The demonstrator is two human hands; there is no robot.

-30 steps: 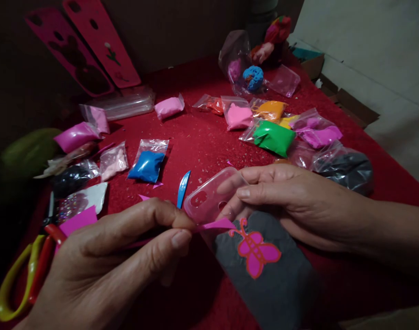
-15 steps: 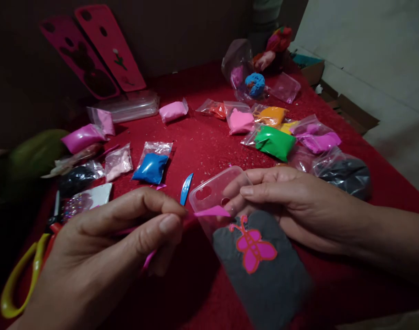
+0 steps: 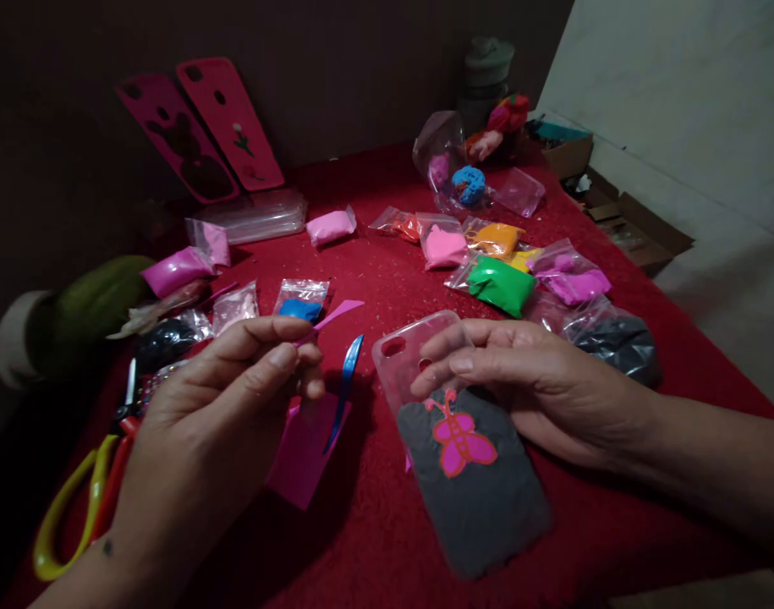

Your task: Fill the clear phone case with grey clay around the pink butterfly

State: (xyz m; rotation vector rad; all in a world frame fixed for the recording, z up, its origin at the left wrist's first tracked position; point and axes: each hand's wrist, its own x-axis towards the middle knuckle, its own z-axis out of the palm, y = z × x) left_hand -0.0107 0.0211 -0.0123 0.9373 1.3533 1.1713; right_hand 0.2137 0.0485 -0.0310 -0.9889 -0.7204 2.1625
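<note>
Pinched in my left hand is a pink plastic modelling tool, its flared flat tip pointing up and away from the case. My right hand grips a clear phone case by its upper end, thumb on the front and fingers around the edge. Dark grey clay covers the case's lower part. On that clay sits a pink butterfly with an orange-red outline. Between the hands, a blue modelling knife rests across a pink sheet, partly hidden by my left hand.
Bags of coloured clay, among them a green one and a blue one, lie on the red cloth. Yellow-and-red-handled scissors are at left. Two pink decorated cases lean at the back. Cardboard boxes stand beyond the right edge.
My left hand has drawn back to the left, taking the pink tool's tip off the case area. The blue knife and pink sheet show more now. The camera view has shifted slightly.
</note>
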